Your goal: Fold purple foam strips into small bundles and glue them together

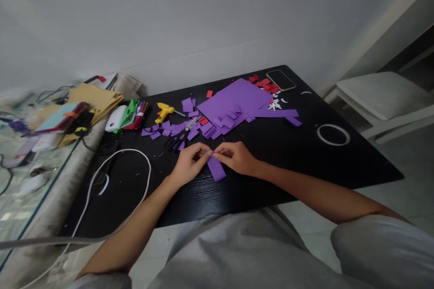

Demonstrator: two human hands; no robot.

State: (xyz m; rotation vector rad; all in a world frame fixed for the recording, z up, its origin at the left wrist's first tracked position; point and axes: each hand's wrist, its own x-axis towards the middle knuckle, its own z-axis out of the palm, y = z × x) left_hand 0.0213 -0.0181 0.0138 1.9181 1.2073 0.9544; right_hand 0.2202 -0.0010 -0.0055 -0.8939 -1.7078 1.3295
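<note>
Both hands meet over the near part of the black table, pinching the upper end of a purple paper strip point(217, 169). My left hand point(192, 160) grips it from the left, thumb against fingers. From the right, my right hand point(239, 158) holds the same end, fingertips nearly touching the left ones. The strip's lower end hangs or lies toward me; whether it touches the table I cannot tell. Just beyond the left hand lie black-handled scissors point(183, 134). Small purple paper pieces point(174, 130) are scattered around them, and a large purple sheet point(233, 97) lies behind.
A yellow glue gun point(165, 112) rests at the back left. White cable point(149, 167) loops over the table's left side. Red scraps point(264, 83), a phone point(281, 80) and a white ring point(333, 134) are on the right. A white chair point(383, 90) stands beyond.
</note>
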